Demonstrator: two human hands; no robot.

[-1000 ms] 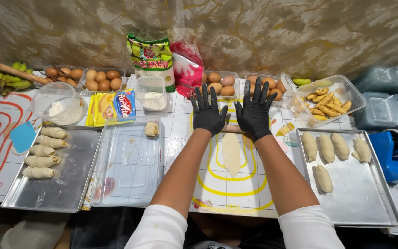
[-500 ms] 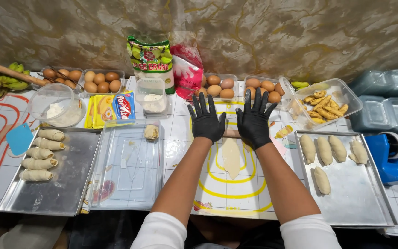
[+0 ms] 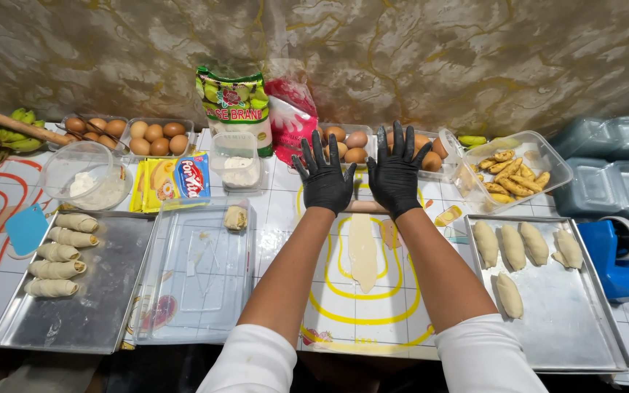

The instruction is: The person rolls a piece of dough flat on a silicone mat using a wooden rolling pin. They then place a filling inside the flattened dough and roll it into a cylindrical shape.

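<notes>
Both hands have slid farther up the wooden rolling pin, lengthening the pale flattened dough strip on the tiled worktop. Black-gloved left hand and right hand press it, fingers spread open.

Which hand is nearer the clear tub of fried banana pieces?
Right. The right hand lies on the rolling pin, just left of the tub; the left hand lies farther left, beyond it.

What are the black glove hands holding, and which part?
Nothing is gripped. The left hand and right hand lie flat, fingers spread, pressing on a rolling pin at the top of a dough strip.
</notes>
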